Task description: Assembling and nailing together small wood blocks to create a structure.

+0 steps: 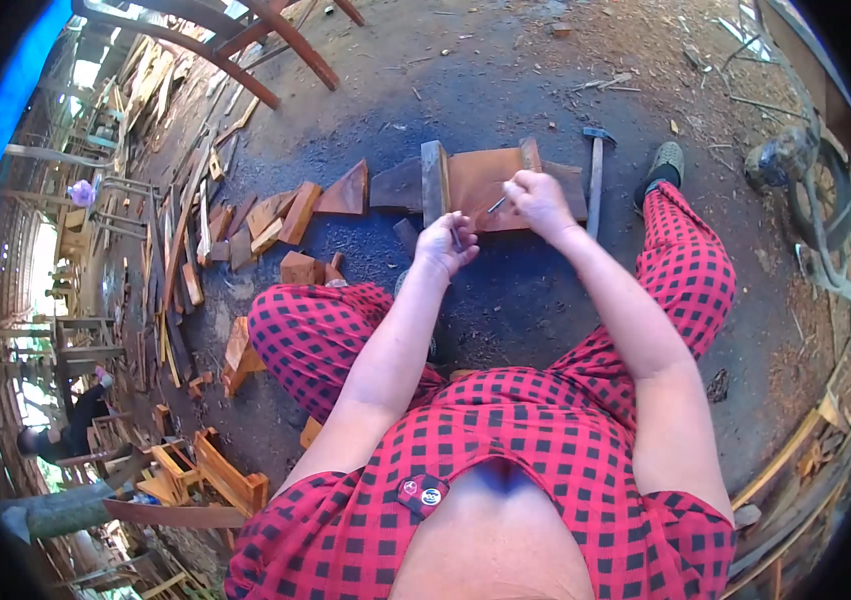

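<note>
My right hand (pixel 543 205) is closed round a thin metal rod (pixel 497 204), which points down and left; its exact kind does not show. Palm up, my left hand (pixel 449 243) has its fingers curled over something small and dark (pixel 457 239), too small to name. Both hands hover at the near side of a reddish-brown wooden board (pixel 476 168). A greyish wooden bar (pixel 434 178) stands along the board's left side, and a smaller wooden piece (pixel 531 154) is at its far right. To the right lies a hammer (pixel 597 175) with a long handle.
Wooden offcuts (pixel 301 212) lie in a row to the left, with long strips (pixel 171 250) beyond them. A wooden chair frame (pixel 246 50) is at the far left. My sandalled foot (pixel 666 160) rests right of the hammer. A wheel (pixel 831 190) is at the right edge.
</note>
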Tool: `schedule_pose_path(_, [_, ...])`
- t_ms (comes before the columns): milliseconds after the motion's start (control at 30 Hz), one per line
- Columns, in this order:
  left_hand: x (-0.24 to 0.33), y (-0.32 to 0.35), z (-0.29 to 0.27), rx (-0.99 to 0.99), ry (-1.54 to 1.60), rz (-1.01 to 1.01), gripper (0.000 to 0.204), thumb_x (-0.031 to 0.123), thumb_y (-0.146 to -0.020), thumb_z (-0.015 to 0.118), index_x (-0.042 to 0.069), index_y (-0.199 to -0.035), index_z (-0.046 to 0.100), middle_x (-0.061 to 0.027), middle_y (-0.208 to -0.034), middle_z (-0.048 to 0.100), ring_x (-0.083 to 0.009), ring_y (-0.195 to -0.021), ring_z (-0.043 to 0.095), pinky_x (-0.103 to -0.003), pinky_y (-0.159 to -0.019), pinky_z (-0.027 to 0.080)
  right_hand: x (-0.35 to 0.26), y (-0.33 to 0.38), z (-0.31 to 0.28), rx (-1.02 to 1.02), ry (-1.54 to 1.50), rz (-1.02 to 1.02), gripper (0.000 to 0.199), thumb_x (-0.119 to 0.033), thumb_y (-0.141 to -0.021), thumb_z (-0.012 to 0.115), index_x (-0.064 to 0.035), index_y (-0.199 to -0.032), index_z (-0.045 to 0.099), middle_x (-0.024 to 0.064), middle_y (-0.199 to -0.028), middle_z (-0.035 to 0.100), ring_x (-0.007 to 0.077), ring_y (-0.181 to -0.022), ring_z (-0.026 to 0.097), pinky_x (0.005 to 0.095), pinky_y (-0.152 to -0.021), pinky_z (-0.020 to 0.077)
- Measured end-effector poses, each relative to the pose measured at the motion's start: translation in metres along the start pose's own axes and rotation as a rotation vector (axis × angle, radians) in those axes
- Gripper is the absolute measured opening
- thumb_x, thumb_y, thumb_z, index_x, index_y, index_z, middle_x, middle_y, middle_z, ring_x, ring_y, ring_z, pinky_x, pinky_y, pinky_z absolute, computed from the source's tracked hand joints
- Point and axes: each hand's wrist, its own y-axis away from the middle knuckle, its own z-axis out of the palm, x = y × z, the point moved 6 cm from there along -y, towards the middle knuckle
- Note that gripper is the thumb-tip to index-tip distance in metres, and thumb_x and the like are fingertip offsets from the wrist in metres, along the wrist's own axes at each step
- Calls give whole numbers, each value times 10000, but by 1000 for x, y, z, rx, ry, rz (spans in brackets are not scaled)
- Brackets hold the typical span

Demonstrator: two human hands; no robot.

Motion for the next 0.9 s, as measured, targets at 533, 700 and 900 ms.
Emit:
schedule_pose_path(533, [107, -53, -24, 679, -1477, 491, 670, 637, -609, 687, 14, -855, 674, -176, -942, 660, -302, -938, 623, -386, -809, 473, -14, -24, -95, -20, 52, 134, 233, -184, -774, 624, 1, -671, 527, 88, -583, 574, 154, -527, 607, 301, -514, 469])
schedule_pose_path(700, [108, -75, -13, 597, -1571, 364, 675, 575, -615, 709, 22, -997, 646, -169, -1045, 639, -287, -1000, 609, -380, -853, 474, 47, -52, -35, -152, 291, 250, 206, -233, -758, 630, -31, -755, 592, 137, -714, 623, 265, -743, 641, 379, -668, 489])
schedule_pose_path(900, [114, -77, -15, 607, -1555, 316, 649, 528, -610, 705, 16, -1005, 647, -173, -1054, 635, -292, -1000, 611, -374, -858, 487, 76, -53, 63, -323, 561, 126, 121, -186, -753, 607, -85, -811, 642, 144, -895, 606, 334, -845, 613, 429, -762, 489])
